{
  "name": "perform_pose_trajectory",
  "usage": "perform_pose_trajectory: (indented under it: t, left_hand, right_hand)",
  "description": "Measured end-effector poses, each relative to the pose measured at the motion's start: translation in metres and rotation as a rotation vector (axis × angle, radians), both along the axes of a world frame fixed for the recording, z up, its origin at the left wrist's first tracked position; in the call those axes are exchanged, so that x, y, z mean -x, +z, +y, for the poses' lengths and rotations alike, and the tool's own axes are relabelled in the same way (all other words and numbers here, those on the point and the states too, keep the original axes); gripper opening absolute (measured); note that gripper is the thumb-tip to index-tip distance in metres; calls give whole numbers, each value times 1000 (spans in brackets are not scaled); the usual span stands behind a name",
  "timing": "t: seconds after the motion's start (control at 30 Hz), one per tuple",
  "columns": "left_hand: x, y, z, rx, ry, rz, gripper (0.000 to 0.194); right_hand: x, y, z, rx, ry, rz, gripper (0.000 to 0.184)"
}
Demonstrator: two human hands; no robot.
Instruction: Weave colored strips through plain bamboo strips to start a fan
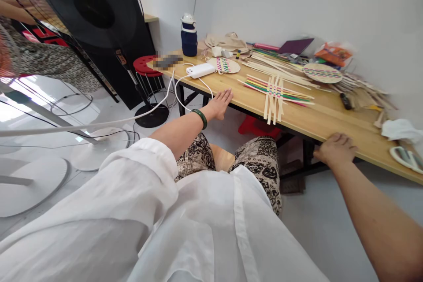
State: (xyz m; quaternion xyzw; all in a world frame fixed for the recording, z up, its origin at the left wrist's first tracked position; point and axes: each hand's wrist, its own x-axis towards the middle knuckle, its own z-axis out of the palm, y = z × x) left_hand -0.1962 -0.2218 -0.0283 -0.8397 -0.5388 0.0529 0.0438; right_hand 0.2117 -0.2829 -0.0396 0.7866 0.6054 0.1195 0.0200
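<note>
My left hand (220,104) rests at the front edge of the wooden table (231,90), fingers stretched out and holding nothing. A green bangle (200,119) circles that wrist. Farther right, my right hand (336,149) lies over the same edge with its fingers spread and nothing in them. Between the two hands, a partly woven piece (274,91) of pale and coloured flat strips lies on the tabletop, several pale strip ends hanging toward the edge. Neither hand touches it. Beyond my left hand are a round woven mat (228,65) and a white power bank (200,70) with a cable.
A blue bottle (189,39) stands at the table's far left. Loose strips (274,66), another woven disc (322,73) and an orange packet (333,54) lie toward the wall. On the left are a black fan (92,4), a red stool (144,65) and another person's arm (16,11).
</note>
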Motion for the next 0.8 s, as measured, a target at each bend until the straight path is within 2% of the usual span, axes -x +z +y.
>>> perform_pose_trajectory:
  t: [0.17, 0.3, 0.8]
  left_hand:
    - [0, -2, 0, 2, -8, -18, 110]
    - [0, -1, 2, 11, -6, -13, 110]
    - [-2, -2, 3, 15, 3, -39, 112]
  right_hand:
    - [-2, -3, -2, -40, 39, -14, 77]
    - [-2, -3, -2, -15, 24, -12, 81]
    - [-1, -3, -1, -1, 25, -31, 78]
